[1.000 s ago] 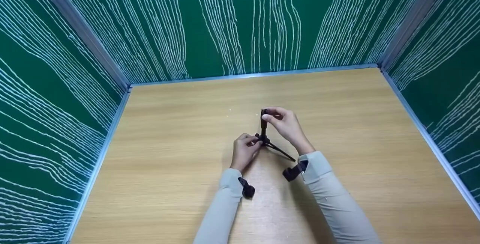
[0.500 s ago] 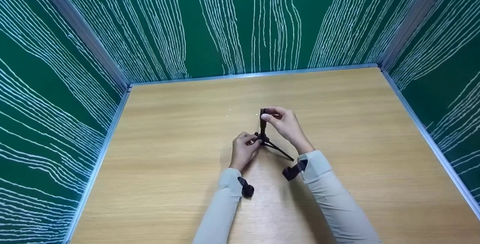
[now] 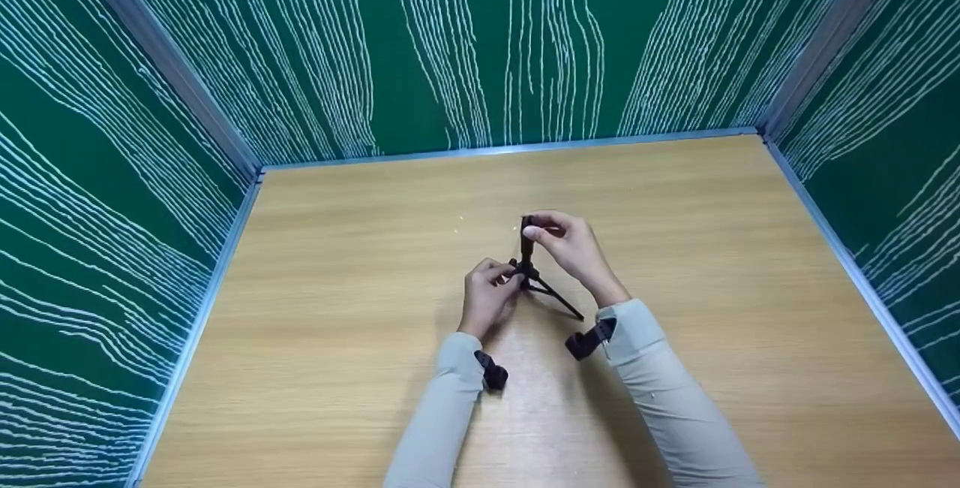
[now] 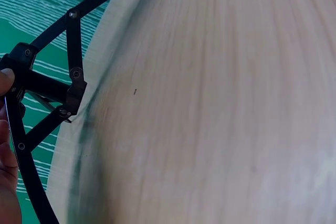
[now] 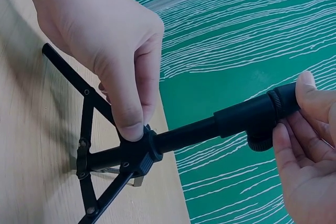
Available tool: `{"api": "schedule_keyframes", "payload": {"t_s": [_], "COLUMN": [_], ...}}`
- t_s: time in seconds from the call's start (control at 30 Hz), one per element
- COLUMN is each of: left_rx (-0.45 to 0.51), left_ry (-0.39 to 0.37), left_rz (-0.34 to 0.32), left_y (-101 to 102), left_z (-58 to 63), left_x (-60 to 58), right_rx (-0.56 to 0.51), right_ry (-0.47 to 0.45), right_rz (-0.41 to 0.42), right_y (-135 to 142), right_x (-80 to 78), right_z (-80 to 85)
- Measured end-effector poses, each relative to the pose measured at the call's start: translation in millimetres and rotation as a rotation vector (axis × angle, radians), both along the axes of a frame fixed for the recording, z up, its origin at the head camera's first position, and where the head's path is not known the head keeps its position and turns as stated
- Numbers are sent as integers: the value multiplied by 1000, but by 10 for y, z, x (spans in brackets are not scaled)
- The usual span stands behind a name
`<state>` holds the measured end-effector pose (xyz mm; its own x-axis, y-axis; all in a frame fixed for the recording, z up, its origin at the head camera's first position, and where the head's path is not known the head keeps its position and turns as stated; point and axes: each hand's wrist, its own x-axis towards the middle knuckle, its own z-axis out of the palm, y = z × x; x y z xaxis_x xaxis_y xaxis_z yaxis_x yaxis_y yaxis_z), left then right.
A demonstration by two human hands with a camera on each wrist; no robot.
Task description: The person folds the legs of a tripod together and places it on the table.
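Observation:
A small black tabletop tripod point(image 3: 526, 249) stands upright on the wooden table, its legs spread. My left hand point(image 3: 486, 296) pinches its collar, where the legs meet, between thumb and fingers. Higher up, my right hand point(image 3: 576, 251) grips the top of the centre column. The right wrist view shows the column point(image 5: 189, 134), a round knob point(image 5: 260, 141) just below the right hand, and hinged braces under the collar. Two spread legs point(image 4: 52, 31) and their braces show in the left wrist view, with fingertips at the left edge.
Green panels point(image 3: 420, 45) with wavy white lines enclose the back and sides of the wooden table point(image 3: 337, 323). Metal strips point(image 3: 510, 149) run along its edges. Several tiny pale specks point(image 3: 461, 218) lie behind the tripod. Both wrists wear small black cameras.
The tripod's near leg tip has shifted slightly left and away from me. My left hand has crept slightly forward with the collar, while my right hand stays on the column top.

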<state>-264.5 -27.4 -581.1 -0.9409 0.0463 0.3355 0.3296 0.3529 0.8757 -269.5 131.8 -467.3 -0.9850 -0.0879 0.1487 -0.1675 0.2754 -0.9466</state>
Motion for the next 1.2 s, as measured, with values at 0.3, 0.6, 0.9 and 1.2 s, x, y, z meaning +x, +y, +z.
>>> {"api": "schedule_keyframes", "payload": {"t_s": [0.3,0.6,0.9,1.2], "left_rx": [21,31,28,57], "left_ry": [-20,-29,12,30], "left_rz": [-5,-5,-8,-19], "left_y": [-9,-17,-19,-14], "left_z": [27,31,85,184], "left_x": [6,19,-7,-19], "right_rx": [1,40,26,21], "right_ry": [-12,-5,6,11], "right_rz": [-4,2,9,9], "right_y": [-27,-78,-15,-11], "right_x": [43,171,9,4], "right_z": [65,272,37,54]}}
